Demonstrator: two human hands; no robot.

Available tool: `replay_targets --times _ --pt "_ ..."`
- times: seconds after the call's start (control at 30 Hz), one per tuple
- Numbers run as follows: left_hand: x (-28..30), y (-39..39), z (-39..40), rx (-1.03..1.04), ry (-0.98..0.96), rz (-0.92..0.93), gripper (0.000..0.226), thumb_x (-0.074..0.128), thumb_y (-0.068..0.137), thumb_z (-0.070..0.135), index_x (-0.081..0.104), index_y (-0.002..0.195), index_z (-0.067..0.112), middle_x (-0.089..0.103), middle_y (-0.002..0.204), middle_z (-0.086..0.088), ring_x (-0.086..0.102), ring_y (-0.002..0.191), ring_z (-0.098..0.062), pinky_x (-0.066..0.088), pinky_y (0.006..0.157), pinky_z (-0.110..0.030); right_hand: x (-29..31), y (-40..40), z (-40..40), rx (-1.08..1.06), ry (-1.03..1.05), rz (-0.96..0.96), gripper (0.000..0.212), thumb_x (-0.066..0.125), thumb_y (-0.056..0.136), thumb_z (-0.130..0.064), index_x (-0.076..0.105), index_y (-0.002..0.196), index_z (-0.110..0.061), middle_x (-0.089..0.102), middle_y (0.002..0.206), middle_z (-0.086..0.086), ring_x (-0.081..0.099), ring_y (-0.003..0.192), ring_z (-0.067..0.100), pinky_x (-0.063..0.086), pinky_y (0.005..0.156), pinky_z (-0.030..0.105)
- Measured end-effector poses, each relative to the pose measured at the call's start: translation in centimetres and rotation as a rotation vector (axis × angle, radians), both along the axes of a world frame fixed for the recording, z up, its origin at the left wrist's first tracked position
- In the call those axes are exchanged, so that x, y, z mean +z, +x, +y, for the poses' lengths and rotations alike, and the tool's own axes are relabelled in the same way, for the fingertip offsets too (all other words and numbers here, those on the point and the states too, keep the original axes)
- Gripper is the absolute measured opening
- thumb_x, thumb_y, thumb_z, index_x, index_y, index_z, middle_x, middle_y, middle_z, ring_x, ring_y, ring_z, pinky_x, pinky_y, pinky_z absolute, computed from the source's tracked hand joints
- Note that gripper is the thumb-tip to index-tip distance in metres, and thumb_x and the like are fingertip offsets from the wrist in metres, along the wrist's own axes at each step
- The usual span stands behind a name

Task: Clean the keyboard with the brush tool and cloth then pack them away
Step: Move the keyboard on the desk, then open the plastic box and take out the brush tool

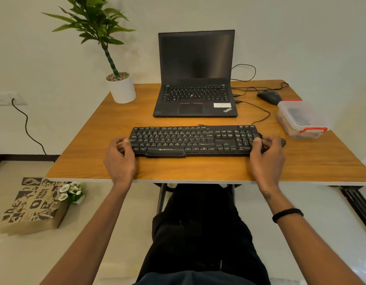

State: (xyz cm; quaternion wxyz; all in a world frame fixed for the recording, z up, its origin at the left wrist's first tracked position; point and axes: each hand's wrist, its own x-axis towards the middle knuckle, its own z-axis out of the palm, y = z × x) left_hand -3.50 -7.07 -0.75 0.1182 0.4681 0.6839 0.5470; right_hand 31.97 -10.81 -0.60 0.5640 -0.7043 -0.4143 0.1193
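Observation:
A black wired keyboard (194, 140) lies flat on the wooden table (198, 169), near its front edge. My left hand (119, 157) grips the keyboard's left end, thumb on the corner and fingers curled beside it. My right hand (267, 155) holds the right end, with fingertips on the number keys and the coiled cable under the palm. A clear plastic box (301, 120) with red latches stands shut at the right. It holds dark items that I cannot identify. No brush or cloth shows outside it.
An open black laptop (195, 79) sits behind the keyboard, with cables running right to a black mouse (269, 97). A potted plant (121, 87) stands at the back left corner. On the floor at left lie a printed paper bag (34, 206) and small flowers.

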Motion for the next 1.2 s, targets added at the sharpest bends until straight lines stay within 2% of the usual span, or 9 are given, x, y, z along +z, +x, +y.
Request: replay_targets --times 0.1,0.33,0.6,0.83,0.93,1.0,1.03,1.1,1.2 --pt "0.0 -0.5 -1.9 0.022 -0.003 -0.023 0.031 0.053 0.108 0.028 0.066 0.129 0.01 0.064 0.094 0.001 0.056 0.075 -0.002 0.039 0.064 -0.008 0.0 0.0 -1.8 -0.011 0.006 0.007 0.032 0.056 0.102 -0.035 0.059 0.127 -0.015 0.066 0.118 0.0 0.062 0.11 0.014 0.054 0.097 0.041" --pt "0.1 -1.3 -2.4 0.0 -0.022 -0.048 0.031 0.056 0.106 0.032 0.066 0.129 0.014 0.061 0.084 0.008 0.055 0.072 0.0 0.039 0.058 -0.006 -0.5 -0.1 -3.5 -0.023 0.005 -0.107 0.029 0.054 0.102 -0.04 0.061 0.122 -0.02 0.066 0.111 -0.002 0.063 0.104 0.019 0.055 0.092 0.049" --pt "0.2 -1.1 -2.3 -0.017 -0.05 -0.001 0.036 0.057 0.105 0.038 0.065 0.132 0.016 0.067 0.099 0.004 0.061 0.088 -0.013 0.041 0.063 -0.006 -0.6 0.0 -3.4 -0.003 0.005 -0.125 0.025 0.056 0.104 -0.039 0.062 0.118 -0.02 0.067 0.111 -0.002 0.064 0.103 0.017 0.056 0.091 0.047" --pt "-0.1 -1.3 -1.8 -0.072 -0.102 0.01 0.045 0.058 0.104 0.045 0.059 0.139 0.018 0.067 0.11 -0.001 0.063 0.099 -0.015 0.043 0.07 -0.014 0.0 0.0 -3.4 0.002 -0.02 -0.069 0.027 0.059 0.104 -0.038 0.062 0.121 -0.017 0.069 0.111 -0.002 0.065 0.1 0.01 0.054 0.086 0.028" --pt "-0.1 -1.3 -0.8 -0.091 -0.166 0.075 0.057 0.056 0.1 0.058 0.053 0.144 0.023 0.061 0.131 -0.013 0.057 0.123 -0.028 0.053 0.087 -0.038 0.4 0.2 -3.1 0.013 -0.046 -0.039 0.03 0.061 0.103 -0.038 0.062 0.124 -0.017 0.068 0.11 -0.005 0.064 0.1 0.002 0.049 0.083 0.017" --pt "0.7 -0.2 -0.2 -0.086 -0.192 0.155 0.06 0.053 0.098 0.063 0.052 0.145 0.025 0.054 0.141 -0.016 0.045 0.135 -0.033 0.047 0.102 -0.056 0.4 0.4 -2.9 0.029 -0.066 -0.02 0.033 0.062 0.102 -0.039 0.06 0.128 -0.018 0.066 0.11 -0.009 0.062 0.1 -0.005 0.046 0.08 0.007" --pt "1.3 0.6 0.0 -0.1 -0.188 0.191 0.06 0.052 0.098 0.062 0.052 0.145 0.025 0.053 0.142 -0.016 0.041 0.137 -0.033 0.043 0.106 -0.057 0.4 0.6 -2.8 0.042 -0.072 -0.01 0.035 0.062 0.102 -0.039 0.06 0.13 -0.018 0.066 0.109 -0.012 0.062 0.1 -0.008 0.046 0.078 0.003" --pt "2.4 3.0 0.7 -0.185 -0.17 0.23 0.054 0.055 0.099 0.058 0.054 0.143 0.026 0.052 0.143 -0.014 0.038 0.138 -0.031 0.038 0.111 -0.053 0.4 1.1 -2.6 0.059 -0.069 0.016 0.035 0.063 0.102 -0.038 0.059 0.131 -0.019 0.066 0.108 -0.015 0.062 0.099 -0.009 0.046 0.078 0.003" --pt "3.7 7.0 1.7 -0.364 -0.144 0.234 0.046 0.062 0.098 0.049 0.057 0.139 0.029 0.052 0.143 -0.006 0.036 0.139 -0.023 0.036 0.114 -0.053 0.6 1.9 -2.2 0.021 -0.024 0.087 0.031 0.064 0.101 -0.036 0.061 0.128 -0.021 0.07 0.111 -0.006 0.067 0.103 0.005 0.053 0.085 0.022"
